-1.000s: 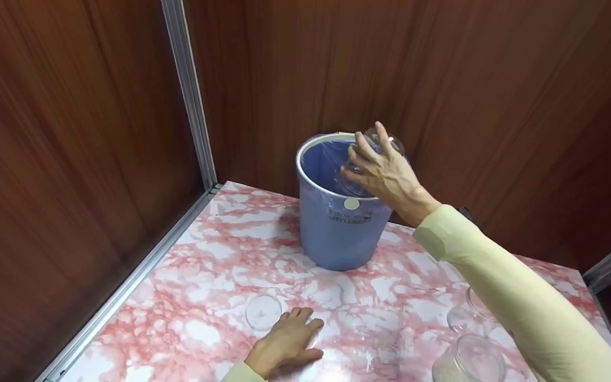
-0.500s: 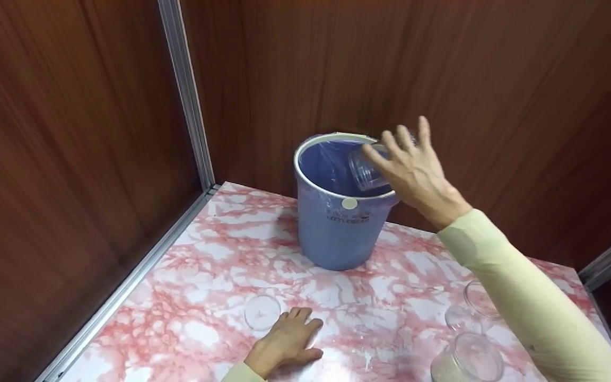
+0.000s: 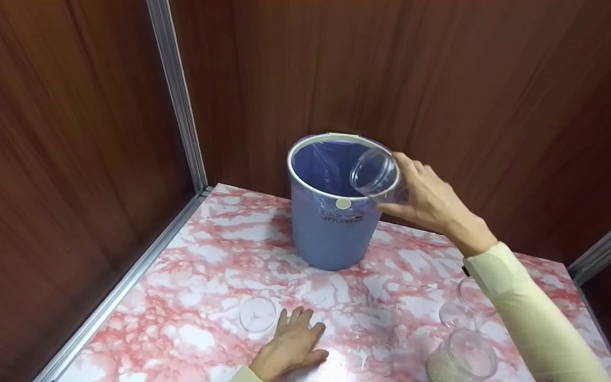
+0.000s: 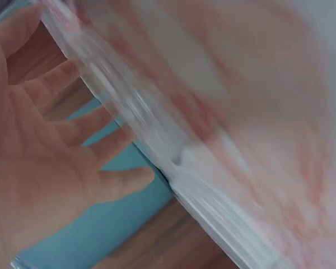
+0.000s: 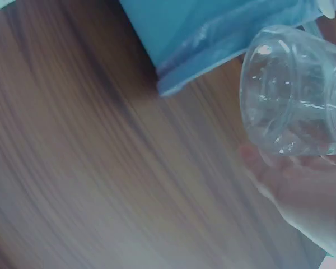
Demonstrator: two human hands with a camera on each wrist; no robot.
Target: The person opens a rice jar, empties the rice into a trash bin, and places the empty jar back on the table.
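Observation:
My right hand (image 3: 435,201) grips a clear plastic jar (image 3: 373,172) from its right side, thumb at the front, other fingers behind. The jar lies tilted over the right rim of a blue bin (image 3: 332,239), its mouth towards the bin's inside. In the right wrist view the clear walls of the jar (image 5: 291,95) show droplets. Low in the head view, my left hand (image 3: 292,345) spreads its fingers over the marbled tabletop (image 3: 189,297), holding nothing. A clear round lid (image 3: 258,314) lies just left of its fingertips.
At the lower right stands another clear jar (image 3: 459,358) with pale contents near its bottom. Behind it lie a small clear round piece (image 3: 456,317) and a clear ring-shaped piece (image 3: 476,297), partly behind the right sleeve. Brown wood-grain panels (image 3: 443,79) enclose the table.
My right hand has turned from over the jar to its side and come lower, with the jar less tipped into the bin. My left fingers have spread slightly.

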